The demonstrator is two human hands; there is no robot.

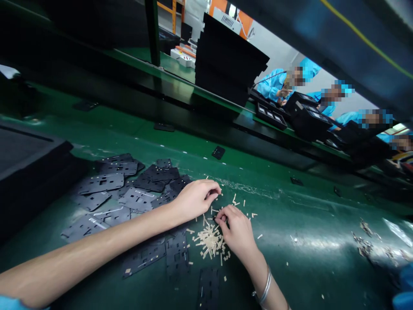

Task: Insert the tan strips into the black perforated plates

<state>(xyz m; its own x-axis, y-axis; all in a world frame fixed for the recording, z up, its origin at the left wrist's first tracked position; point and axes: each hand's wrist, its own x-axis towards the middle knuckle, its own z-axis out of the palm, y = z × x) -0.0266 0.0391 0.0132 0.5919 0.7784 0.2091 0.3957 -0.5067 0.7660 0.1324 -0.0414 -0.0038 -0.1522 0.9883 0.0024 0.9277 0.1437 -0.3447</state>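
Note:
My left hand (197, 197) is held over the green bench with thumb and fingertips pinched together; whatever is between them is too small to make out. Close by on the right, my right hand (238, 228) is pinched too, its fingertips beside a heap of small pale strips (210, 241). What it grips, if anything, I cannot tell. More of these strips lie scattered around both hands. Thin black plates with cut-outs (137, 199) are piled loosely to the left of my left hand. Another black plate (209, 286) lies below the heap.
A large black box (29, 159) stands at the left. Small black parts, one a dark rectangle (218, 152), lie along the green strip behind the bench. Small metal pieces (364, 245) are at the right. Co-workers in blue (274, 84) sit beyond the black rail.

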